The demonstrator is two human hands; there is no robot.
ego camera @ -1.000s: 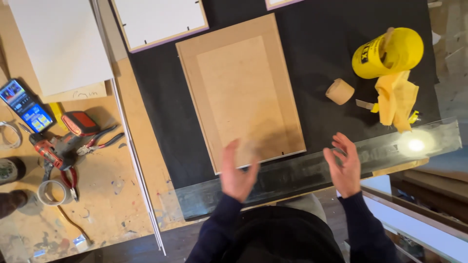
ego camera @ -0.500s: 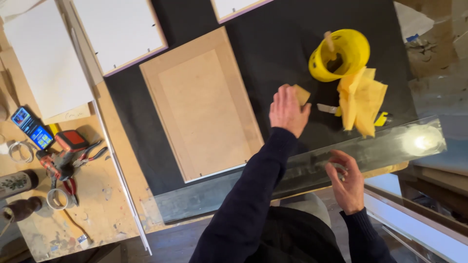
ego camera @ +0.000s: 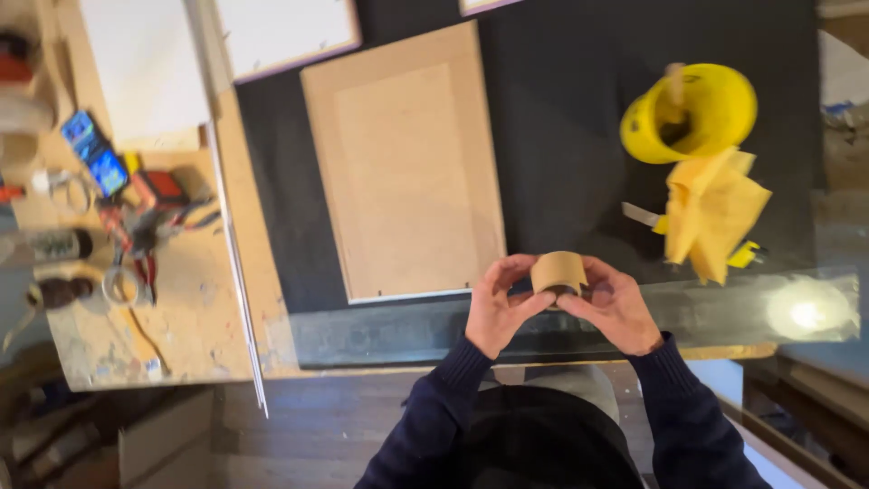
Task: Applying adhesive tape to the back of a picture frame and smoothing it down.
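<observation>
A roll of brown tape (ego camera: 558,272) is held in front of me by both hands. My left hand (ego camera: 497,306) grips its left side with fingers curled over the top. My right hand (ego camera: 615,306) closes around its right side. The roll hovers over the near edge of the black mat (ego camera: 561,136), just right of the lower corner of a tan recessed wooden panel (ego camera: 407,163) that lies flat on the mat.
A yellow tub (ego camera: 692,113) with a stick in it and a yellow cloth (ego camera: 711,213) sit at the right. A glass strip (ego camera: 724,317) lies along the front edge. Pliers, tape rolls and small tools (ego camera: 118,235) clutter the wooden bench at left. White boards (ego camera: 145,68) lie at the back.
My left hand reached right to the tape roll beside the yellow cloth, picked it up and brought it back. Now both hands hold it in front of me.
</observation>
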